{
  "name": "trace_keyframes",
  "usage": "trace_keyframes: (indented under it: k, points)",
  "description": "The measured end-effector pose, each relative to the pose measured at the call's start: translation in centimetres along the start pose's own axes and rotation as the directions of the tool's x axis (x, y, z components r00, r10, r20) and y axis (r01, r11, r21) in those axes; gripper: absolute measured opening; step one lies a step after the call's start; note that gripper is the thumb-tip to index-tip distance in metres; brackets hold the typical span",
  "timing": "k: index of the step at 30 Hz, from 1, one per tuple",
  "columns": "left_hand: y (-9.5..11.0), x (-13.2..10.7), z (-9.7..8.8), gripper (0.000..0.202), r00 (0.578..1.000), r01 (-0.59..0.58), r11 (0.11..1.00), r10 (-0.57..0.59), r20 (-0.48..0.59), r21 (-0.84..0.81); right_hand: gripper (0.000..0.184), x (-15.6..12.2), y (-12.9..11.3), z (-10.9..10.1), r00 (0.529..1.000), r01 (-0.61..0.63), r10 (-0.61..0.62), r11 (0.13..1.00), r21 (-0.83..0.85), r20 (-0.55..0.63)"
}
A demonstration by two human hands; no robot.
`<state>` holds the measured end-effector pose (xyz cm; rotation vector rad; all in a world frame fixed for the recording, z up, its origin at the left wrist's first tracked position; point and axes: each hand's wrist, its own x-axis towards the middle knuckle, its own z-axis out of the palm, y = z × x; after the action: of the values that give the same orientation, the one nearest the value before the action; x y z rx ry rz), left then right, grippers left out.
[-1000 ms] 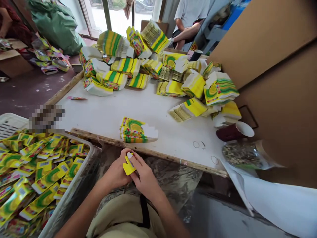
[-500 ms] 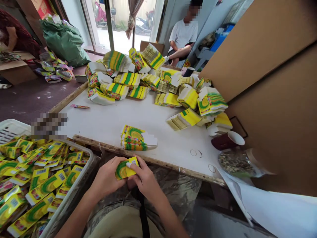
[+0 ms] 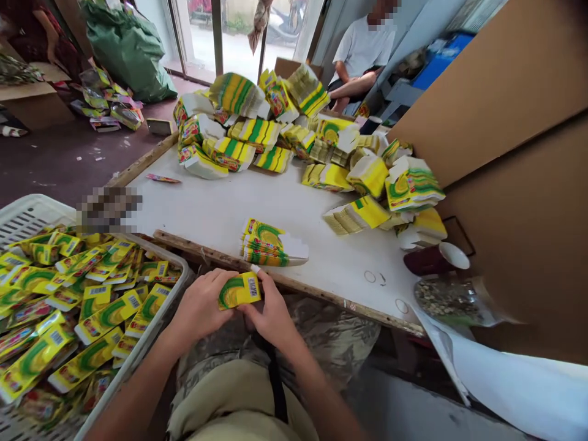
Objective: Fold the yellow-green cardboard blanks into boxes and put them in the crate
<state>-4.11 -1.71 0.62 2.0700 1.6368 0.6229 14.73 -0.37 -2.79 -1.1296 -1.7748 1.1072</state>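
A small yellow-and-green carton (image 3: pixel 239 290) with a barcode is held over my lap by both hands. My left hand (image 3: pixel 202 305) grips its left end, fingers curled. My right hand (image 3: pixel 271 309) pinches its right end, fingers closed. Just beyond, on the white table (image 3: pixel 220 208) near its front edge, lies a short stack of flat carton blanks (image 3: pixel 269 243). At my left a white plastic crate (image 3: pixel 151 343) holds several folded cartons of the same print.
Many bundles of flat blanks (image 3: pixel 294 131) are heaped across the table's far side. A dark red mug (image 3: pixel 436 260) and a clear bag of seeds (image 3: pixel 452 300) sit at the right front. Cardboard sheets (image 3: pixel 505 122) stand on the right. A seated person (image 3: pixel 362 55) is beyond the table.
The piece in my hands went from a partly folded blank to a closed carton with its barcode side up. The view shifted slightly to the left.
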Motion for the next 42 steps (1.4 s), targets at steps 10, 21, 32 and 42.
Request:
trace_keyframes:
  k: [10, 21, 32, 42]
  points:
    - [-12.4, -10.5, -8.3, 0.076, 0.796, 0.602, 0.653, -0.453, -0.401, 0.460, 0.031, 6.5, 2.1, -7.5, 0.960, -0.027, -0.091, 0.910, -0.413, -0.264]
    - [-0.1, 0.3, 3.1, 0.042, 0.963, 0.267, 0.785, -0.238, 0.124, -0.559, 0.045, 7.7, 2.9, -5.7, 0.964, -0.064, -0.063, 0.888, -0.455, -0.259]
    - [5.2, 3.5, 4.1, 0.043, 0.770, -0.319, 0.271, -0.484, -0.415, -0.908, 0.048, -0.7, -2.0, 1.3, 0.993, -0.088, 0.028, 0.830, 0.551, 0.118]
    - [3.7, 3.0, 5.5, 0.080, 0.833, -0.177, 0.376, -0.434, -0.342, -0.910, 0.034, 0.6, -1.0, 0.3, 0.994, -0.108, 0.109, 0.904, 0.414, 0.020]
